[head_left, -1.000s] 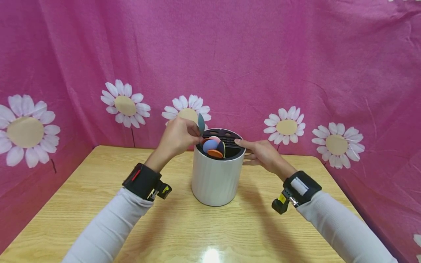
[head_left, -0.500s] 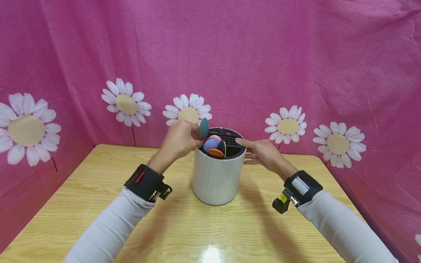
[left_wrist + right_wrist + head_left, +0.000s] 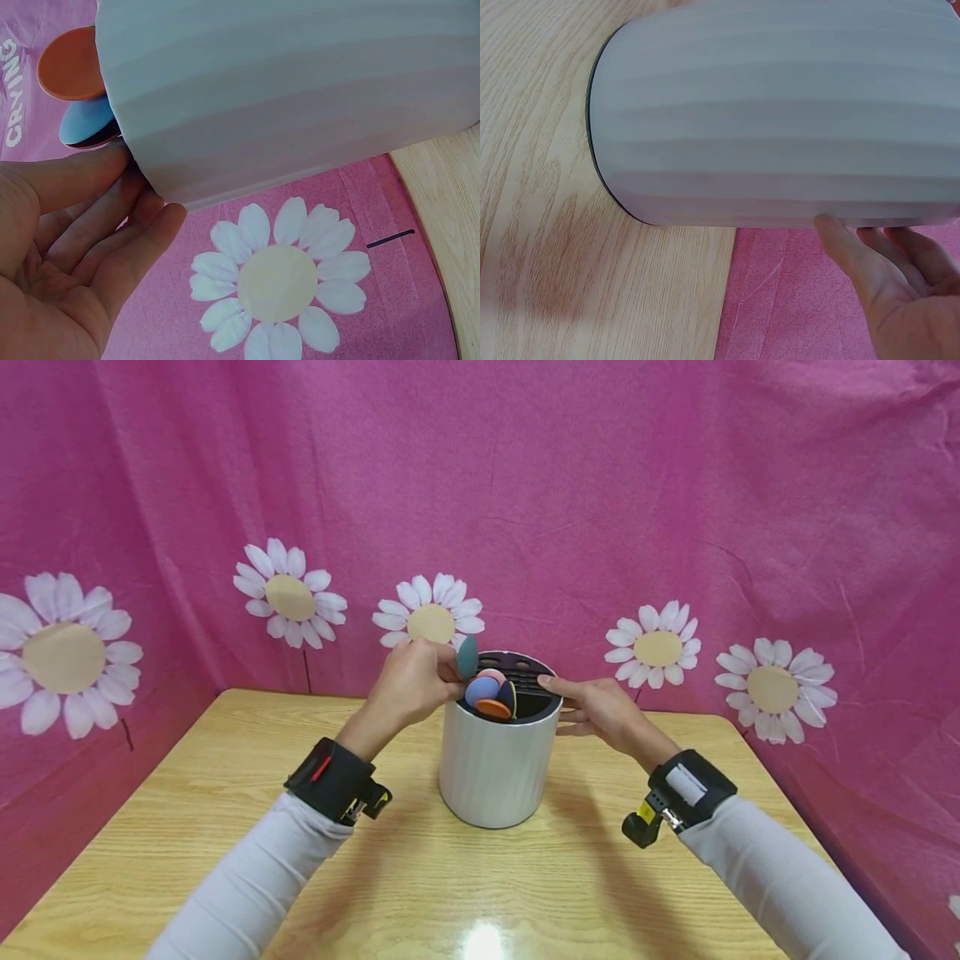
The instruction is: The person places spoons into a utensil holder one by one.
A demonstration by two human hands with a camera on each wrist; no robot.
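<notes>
A ribbed white utensil holder (image 3: 493, 768) with a black slotted insert (image 3: 517, 681) stands upright on the table. Out of its front opening poke spoon-like rounded heads: a blue one (image 3: 482, 691), an orange one (image 3: 492, 709), a pink one (image 3: 491, 675) and a dark, yellow-edged one (image 3: 507, 697). At the left rim my left hand (image 3: 412, 681) pinches a teal spoon-like piece (image 3: 467, 657), its head standing above the fingers and its lower part hidden. My right hand (image 3: 603, 714) grips the right rim, thumb on top and fingers (image 3: 855, 255) against the outer wall.
The wooden table (image 3: 420, 885) reaches back to a pink cloth (image 3: 525, 485) printed with white daisies. Cloth also hangs at both sides. Each wrist wears a black strap with a small camera.
The teal piece has turned from nearly edge-on to a broader face and shifted slightly right and down with my left hand. My right hand keeps its hold on the rim.
</notes>
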